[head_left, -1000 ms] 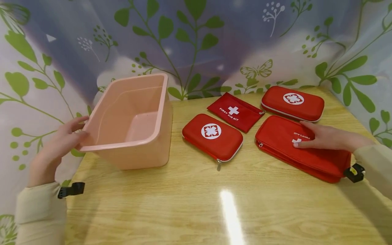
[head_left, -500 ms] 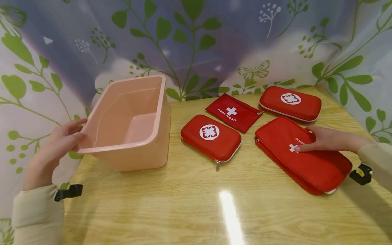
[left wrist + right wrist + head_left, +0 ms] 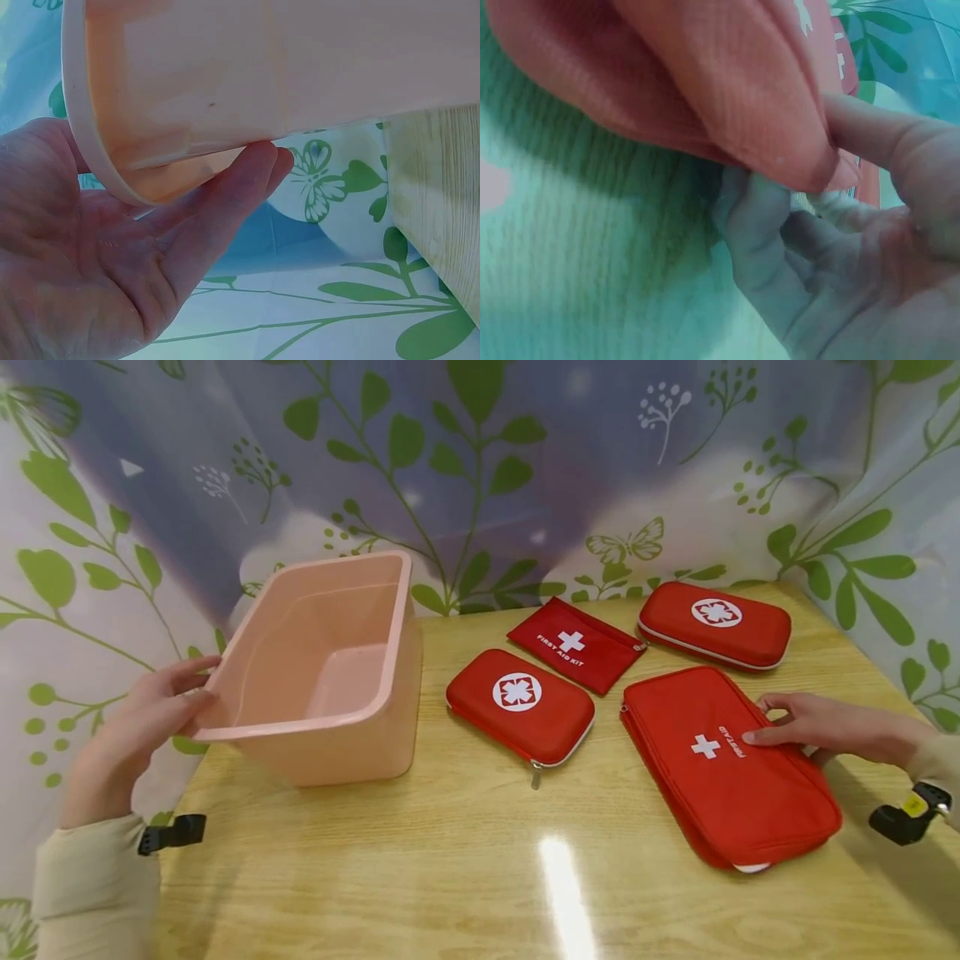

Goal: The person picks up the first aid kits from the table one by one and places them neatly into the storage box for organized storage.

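Note:
At the left, a pink plastic tub point(image 3: 352, 752) stands on the table. My left hand point(image 3: 153, 718) holds its near-left corner by the rim point(image 3: 75, 112), thumb and fingers on either side. A soft red first aid pouch point(image 3: 750, 802) with a white cross lies at the right, slightly raised. Its right edge is pinched by my right hand point(image 3: 832, 722), thumb on top and fingers curled underneath. The right wrist view shows those fingers point(image 3: 757, 225) below the pouch's sagging fabric point(image 3: 742, 97). Between tub and pouch sits a red hard zip case point(image 3: 517, 727) with a round white emblem.
Behind are a flat red first aid kit pouch point(image 3: 540, 627) and another red hard case point(image 3: 750, 643), both near the table's back edge. Wood-grain tabletop point(image 3: 412, 877) stretches across the front. A leaf-patterned curtain point(image 3: 562, 460) hangs behind and at both sides.
The soft red pouch has swung round, its near end moving toward the front and left. My right hand has shifted from over its top to its right edge. The left hand keeps its place.

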{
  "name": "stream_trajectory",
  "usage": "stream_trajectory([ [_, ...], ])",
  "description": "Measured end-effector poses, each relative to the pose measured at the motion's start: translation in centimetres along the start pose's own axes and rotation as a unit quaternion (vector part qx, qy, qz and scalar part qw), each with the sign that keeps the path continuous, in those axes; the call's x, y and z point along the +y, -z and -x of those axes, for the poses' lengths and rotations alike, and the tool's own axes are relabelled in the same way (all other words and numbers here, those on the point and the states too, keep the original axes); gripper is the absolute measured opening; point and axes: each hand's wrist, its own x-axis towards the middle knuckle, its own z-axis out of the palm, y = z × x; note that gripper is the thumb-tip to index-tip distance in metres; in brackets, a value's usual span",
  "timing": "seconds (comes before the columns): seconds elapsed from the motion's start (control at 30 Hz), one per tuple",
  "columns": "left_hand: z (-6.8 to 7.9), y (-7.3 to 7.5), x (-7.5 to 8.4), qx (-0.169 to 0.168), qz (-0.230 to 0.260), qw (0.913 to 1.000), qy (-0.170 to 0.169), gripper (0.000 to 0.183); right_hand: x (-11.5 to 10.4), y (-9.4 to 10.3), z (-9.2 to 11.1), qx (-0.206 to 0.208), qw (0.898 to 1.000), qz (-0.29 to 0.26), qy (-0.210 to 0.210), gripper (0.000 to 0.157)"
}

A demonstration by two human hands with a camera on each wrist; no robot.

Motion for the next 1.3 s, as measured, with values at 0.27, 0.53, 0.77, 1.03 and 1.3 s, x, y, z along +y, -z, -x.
stream_trajectory([
  [0.27,0.1,-0.1,0.0,-0.007,-0.002,1.0000,0.000,0.063,0.3,0.1,0.6,0.046,0.999,0.014,-0.002,0.035],
  [0.53,0.2,0.0,0.0,0.003,-0.005,1.0000,-0.004,0.062,-0.4,0.2,1.5,0.005,0.994,-0.110,0.011,0.043],
  [0.77,0.1,0.2,0.3,0.011,0.005,0.9999,-0.001,0.062,-1.2,-0.1,2.0,0.017,0.985,-0.165,0.043,0.021],
  [1.03,0.3,-0.1,0.3,0.009,0.003,0.9999,-0.006,0.061,-2.1,-0.8,2.1,0.051,0.971,-0.223,0.067,0.027],
  [1.3,0.1,-0.4,0.4,0.010,0.009,0.9999,-0.004,0.061,-3.6,-0.8,2.1,0.108,0.947,-0.293,0.073,0.027],
])
